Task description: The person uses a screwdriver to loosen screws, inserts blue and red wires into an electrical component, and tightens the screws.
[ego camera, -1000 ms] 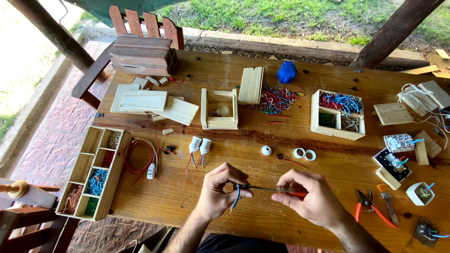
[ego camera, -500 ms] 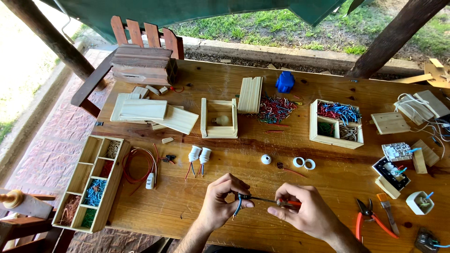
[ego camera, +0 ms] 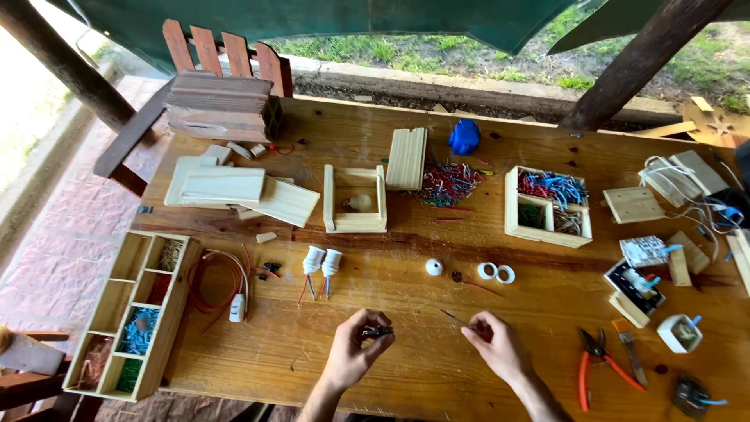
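Note:
My left hand (ego camera: 355, 348) pinches a small dark part (ego camera: 377, 332) between thumb and fingers above the wooden table (ego camera: 406, 375). My right hand (ego camera: 494, 345) holds a thin screwdriver (ego camera: 457, 318) whose metal tip points up and left, apart from the dark part. Two white lamp sockets (ego camera: 322, 263) with short wires lie just beyond my left hand. A white round cap (ego camera: 433, 267) and two white rings (ego camera: 496, 273) lie beyond my right hand.
A compartment tray (ego camera: 129, 312) with coloured wire bits sits at the left edge, beside a red wire loop (ego camera: 215, 281). Orange-handled pliers (ego camera: 598, 363) lie at the right. Further back are a small wooden box with wires (ego camera: 547, 207), an open wooden frame (ego camera: 355, 199), wooden boards (ego camera: 234, 191) and a wire pile (ego camera: 445, 184).
My hands have moved apart. The screwdriver tip, which met the part in my left hand, is now drawn away to the right. The view has shifted slightly.

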